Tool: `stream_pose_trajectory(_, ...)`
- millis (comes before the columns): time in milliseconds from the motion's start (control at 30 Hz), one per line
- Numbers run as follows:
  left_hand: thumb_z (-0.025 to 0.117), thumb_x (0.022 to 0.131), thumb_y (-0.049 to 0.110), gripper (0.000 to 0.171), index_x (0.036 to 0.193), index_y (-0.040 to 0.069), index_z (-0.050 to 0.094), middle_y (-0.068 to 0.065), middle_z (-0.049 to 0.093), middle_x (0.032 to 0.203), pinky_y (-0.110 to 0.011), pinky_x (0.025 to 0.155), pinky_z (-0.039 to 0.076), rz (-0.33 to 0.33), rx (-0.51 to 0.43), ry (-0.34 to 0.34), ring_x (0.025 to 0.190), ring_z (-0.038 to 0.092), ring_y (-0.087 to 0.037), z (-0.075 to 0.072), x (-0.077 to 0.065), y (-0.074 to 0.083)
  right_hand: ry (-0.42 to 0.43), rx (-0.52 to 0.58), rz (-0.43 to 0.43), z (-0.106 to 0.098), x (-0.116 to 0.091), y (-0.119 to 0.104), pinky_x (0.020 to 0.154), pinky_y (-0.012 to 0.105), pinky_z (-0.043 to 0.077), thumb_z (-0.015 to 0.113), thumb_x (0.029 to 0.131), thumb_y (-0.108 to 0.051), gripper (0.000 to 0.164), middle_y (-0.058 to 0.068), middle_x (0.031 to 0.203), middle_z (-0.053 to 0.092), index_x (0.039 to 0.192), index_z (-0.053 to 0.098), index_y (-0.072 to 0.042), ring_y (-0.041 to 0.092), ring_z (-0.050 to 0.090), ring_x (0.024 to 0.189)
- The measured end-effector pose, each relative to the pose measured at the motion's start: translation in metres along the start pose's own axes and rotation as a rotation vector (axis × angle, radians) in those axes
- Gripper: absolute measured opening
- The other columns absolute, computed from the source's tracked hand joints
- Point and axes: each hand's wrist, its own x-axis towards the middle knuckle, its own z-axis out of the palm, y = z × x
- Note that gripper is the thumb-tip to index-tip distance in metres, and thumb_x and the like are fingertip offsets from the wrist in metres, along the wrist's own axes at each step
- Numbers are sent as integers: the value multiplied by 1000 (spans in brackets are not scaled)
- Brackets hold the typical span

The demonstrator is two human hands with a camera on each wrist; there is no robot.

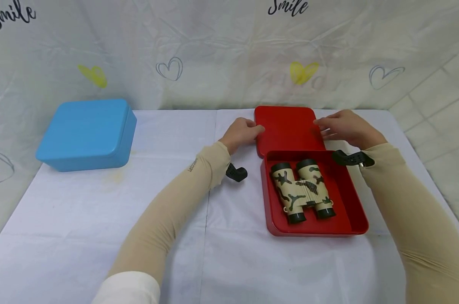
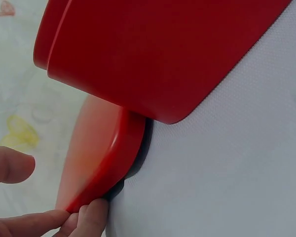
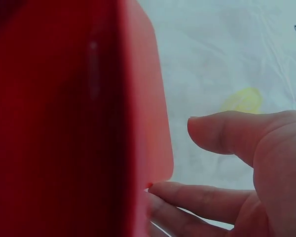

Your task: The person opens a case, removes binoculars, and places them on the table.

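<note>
A red box (image 1: pixel 352 198) rests on the right side of the white-covered table. Camouflage binoculars (image 1: pixel 304 192) with black ends lie inside it. Directly behind the box is its red lid (image 1: pixel 288 128), close against the back wall of the box. My left hand (image 1: pixel 241 134) touches the lid's left edge with its fingertips. In the left wrist view that hand's thumb is raised off the lid (image 2: pixel 96 153). At the lid's right edge is my right hand (image 1: pixel 347 128), fingers extended to the rim. Its thumb stands apart in the right wrist view.
A closed blue box (image 1: pixel 86 134) stands at the back left of the table. Behind the table hangs a pale sheet (image 1: pixel 221 46) printed with hearts and lettering. White tiles (image 1: pixel 440 114) border the right side.
</note>
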Motion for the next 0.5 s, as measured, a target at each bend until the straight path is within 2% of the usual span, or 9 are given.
stream_pose_trajectory(300, 55, 104, 38, 55, 149, 7, 51, -6, 63, 134, -37, 112, 51, 6, 108, -20, 116, 61, -21, 0, 0, 1, -4, 4, -3, 2, -3, -1, 109, 45, 53, 47, 106, -52, 74, 31, 155, 46, 151, 45, 7, 41, 56, 132)
stream_pose_trajectory(400, 54, 104, 38, 57, 151, 7, 48, -6, 61, 139, -37, 113, 50, 18, 147, -24, 121, 59, -21, 0, -1, 1, -9, 6, -1, 3, -5, -2, 111, 48, 50, 47, 106, -51, 74, 32, 155, 45, 151, 44, 8, 43, 54, 135)
stream_pose_trajectory(500, 54, 104, 39, 60, 154, 8, 45, -6, 57, 147, -37, 115, 49, 28, 180, -24, 126, 57, -22, 0, -2, 0, -6, 5, -7, 4, -6, -3, 110, 47, 52, 48, 106, -51, 74, 32, 154, 46, 150, 46, 8, 39, 57, 130)
